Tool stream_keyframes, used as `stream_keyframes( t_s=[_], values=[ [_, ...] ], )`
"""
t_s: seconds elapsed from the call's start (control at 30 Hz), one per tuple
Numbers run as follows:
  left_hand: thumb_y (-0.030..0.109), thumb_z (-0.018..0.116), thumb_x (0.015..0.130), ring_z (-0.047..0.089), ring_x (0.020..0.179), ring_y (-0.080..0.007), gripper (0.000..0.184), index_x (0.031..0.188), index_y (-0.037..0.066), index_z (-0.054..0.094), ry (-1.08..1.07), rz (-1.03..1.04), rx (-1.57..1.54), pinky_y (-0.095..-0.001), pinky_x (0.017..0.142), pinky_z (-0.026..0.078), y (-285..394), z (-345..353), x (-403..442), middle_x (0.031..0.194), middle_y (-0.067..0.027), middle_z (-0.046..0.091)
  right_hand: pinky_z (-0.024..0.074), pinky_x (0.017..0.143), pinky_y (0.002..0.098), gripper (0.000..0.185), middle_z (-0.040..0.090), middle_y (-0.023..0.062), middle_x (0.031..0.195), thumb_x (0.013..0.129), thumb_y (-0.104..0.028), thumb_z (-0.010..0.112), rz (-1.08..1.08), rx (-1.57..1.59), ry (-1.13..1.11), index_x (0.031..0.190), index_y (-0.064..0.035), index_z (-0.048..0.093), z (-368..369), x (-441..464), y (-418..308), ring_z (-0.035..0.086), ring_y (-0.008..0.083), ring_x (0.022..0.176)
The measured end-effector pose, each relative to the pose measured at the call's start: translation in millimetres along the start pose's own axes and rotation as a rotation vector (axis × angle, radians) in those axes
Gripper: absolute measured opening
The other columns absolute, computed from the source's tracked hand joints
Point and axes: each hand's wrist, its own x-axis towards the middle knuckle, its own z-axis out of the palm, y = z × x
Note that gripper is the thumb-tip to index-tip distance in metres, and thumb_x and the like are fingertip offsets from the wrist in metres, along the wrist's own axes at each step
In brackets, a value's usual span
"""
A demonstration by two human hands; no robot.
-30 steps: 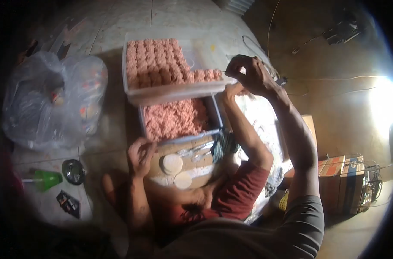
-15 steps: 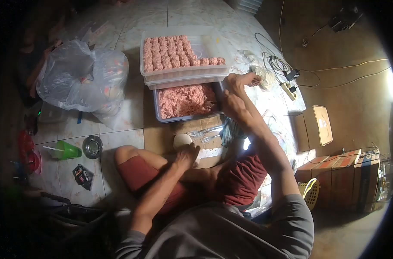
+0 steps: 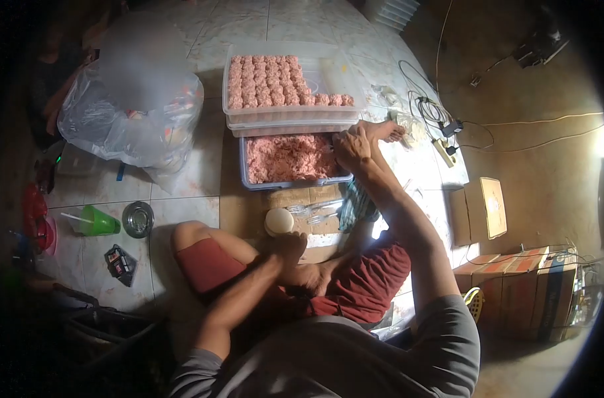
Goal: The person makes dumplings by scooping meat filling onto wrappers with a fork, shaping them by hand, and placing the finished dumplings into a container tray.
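Note:
My right hand (image 3: 354, 147) is closed at the right end of a blue-grey tub (image 3: 302, 184) of minced meat (image 3: 282, 159); what its fingers hold is hidden. My left hand (image 3: 291, 248) is curled just below a round white container (image 3: 279, 221), above my crossed legs. Its fingers are pressed together, and their contents cannot be made out. Beyond the tub, stacked clear plastic trays (image 3: 295, 118) carry rows of meatballs (image 3: 265, 83). Forks (image 3: 315, 207) lie on cardboard (image 3: 245, 219) beside a blue-green checked cloth (image 3: 355, 209).
To the left stand a filled clear plastic bag (image 3: 129, 132), a green cup (image 3: 100, 221) and a glass ashtray (image 3: 138, 219). A person (image 3: 56, 79) sits behind the bag. Cables (image 3: 425, 109) and a power strip (image 3: 445, 152) lie right, with cardboard boxes (image 3: 514, 285) farther back.
My right hand has shifted slightly left and up along the tub's right end. My left hand has lowered a little, away from the round white container. The view has tilted slightly.

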Motion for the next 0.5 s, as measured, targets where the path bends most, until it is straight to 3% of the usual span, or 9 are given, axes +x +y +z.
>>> stream_keyframes(
  t_s=[0.13,0.2,0.23,0.27,0.3,0.33,0.4,0.43,0.5],
  values=[
    [0.025,0.067,0.093,0.072,0.085,-0.033,0.026,0.098,0.001,0.061,-0.036,0.063,0.002,-0.047,0.069,0.057,-15.4,20.6,21.3,0.098,-0.0198,0.07,0.0305,0.112,0.0531,0.023,0.071,0.008,0.1,0.094,-0.025,0.053,-0.102,0.043,-0.096,0.104,-0.0119,0.067,24.3,8.9,5.6,0.068,0.0252,0.1],
    [0.027,0.068,0.093,0.071,0.081,-0.0304,0.026,0.099,0.002,0.062,0.206,0.131,-0.489,-0.0436,0.066,0.055,-24.7,4.5,18.3,0.091,-0.0178,0.07,0.0277,0.115,0.0537,0.024,0.071,0.0074,0.1,0.094,-0.029,0.053,-0.183,0.079,-0.141,0.105,-0.0119,0.067,47.0,16.2,17.2,0.068,0.025,0.098],
    [0.027,0.068,0.093,0.071,0.081,-0.0304,0.026,0.099,0.002,0.062,0.207,0.133,-0.502,-0.0436,0.066,0.055,-26.8,-6.4,17.1,0.091,-0.0178,0.07,0.0263,0.117,0.054,0.025,0.071,0.0072,0.1,0.094,-0.031,0.054,-0.189,0.099,-0.129,0.106,-0.0119,0.066,60.0,19.9,24.9,0.068,0.0249,0.098],
    [0.031,0.071,0.092,0.07,0.082,-0.0316,0.031,0.099,0.002,0.063,0.193,0.076,-0.731,-0.0435,0.072,0.055,-29.3,-17.6,17.0,0.091,-0.0169,0.071,0.0249,0.118,0.0542,0.026,0.071,0.0069,0.1,0.095,-0.032,0.054,-0.202,0.117,-0.108,0.106,-0.0119,0.066,72.5,22.1,32.5,0.068,0.0248,0.097],
    [0.035,0.073,0.092,0.07,0.084,-0.0329,0.036,0.099,0.002,0.064,0.177,0.018,-0.959,-0.0434,0.077,0.055,-31.8,-22.6,18.1,0.09,-0.016,0.072,0.0263,0.118,0.0554,0.027,0.07,0.0079,0.101,0.095,-0.033,0.054,-0.172,0.139,-0.053,0.106,-0.0116,0.065,66.2,18.8,35.0,0.068,0.0244,0.097],
    [0.035,0.073,0.092,0.07,0.084,-0.0329,0.036,0.099,0.002,0.064,0.184,0.021,-0.975,-0.0434,0.077,0.055,-34.1,-15.5,24.7,0.09,-0.016,0.072,0.0277,0.117,0.0566,0.027,0.069,0.009,0.102,0.095,-0.033,0.054,-0.142,0.162,0.002,0.106,-0.0112,0.065,58.6,15.2,36.9,0.067,0.0239,0.098],
    [0.041,0.076,0.089,0.069,0.08,-0.0276,0.042,0.099,0.001,0.066,0.244,-0.161,-1.227,-0.0402,0.075,0.055,-33.0,2.9,43.3,0.086,-0.0152,0.071,0.0321,0.112,0.0579,0.026,0.069,0.0097,0.101,0.093,-0.033,0.055,-0.108,0.143,0.085,0.103,-0.0119,0.066,37.9,8.4,32.6,0.068,0.0245,0.098],
    [0.039,0.076,0.089,0.07,0.081,-0.0238,0.041,0.098,-0.001,0.068,0.151,-0.212,-1.353,-0.038,0.073,0.056,-28.0,-20.2,38.0,0.089,-0.0166,0.072,0.035,0.107,0.058,0.024,0.071,0.0093,0.098,0.091,-0.032,0.057,-0.093,0.067,0.109,0.1,-0.013,0.068,15.1,3.2,18.6,0.068,0.0254,0.097],
    [0.035,0.076,0.09,0.067,0.077,-0.0207,0.039,0.099,-0.002,0.068,0.183,-0.085,-1.339,-0.0363,0.071,0.055,-31.7,-31.7,40.1,0.087,-0.0139,0.071,0.0408,0.099,0.0582,0.02,0.073,0.0086,0.093,0.088,-0.031,0.06,-0.08,-0.125,0.088,0.093,-0.0151,0.071,-58.5,-11.7,-33.4,0.069,0.0274,0.097]
  ],
)
